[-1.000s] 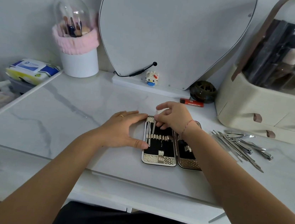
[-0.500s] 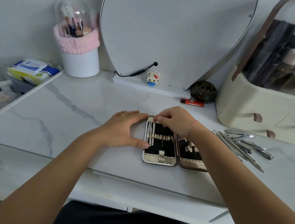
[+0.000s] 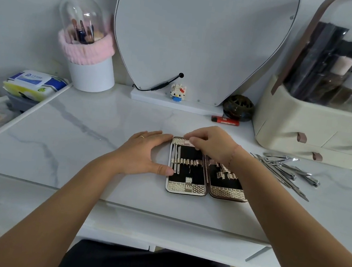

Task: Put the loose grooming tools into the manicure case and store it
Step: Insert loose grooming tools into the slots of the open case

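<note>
One marble tabletop (image 3: 81, 135): manicure case (image 3: 186, 188) open, loose tools (image 3: 286, 169) right.

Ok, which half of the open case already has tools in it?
The left half, by the left hand: slim metal tools sit under its band. The right half shows only empty loops.

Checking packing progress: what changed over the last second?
The right hand lowered its raised fingertips onto the top edge of the open gold-trimmed black manicure case; whether it pinches a tool is unclear. The left hand kept bracing the case's left edge; the loose steel tools stayed put.
</note>
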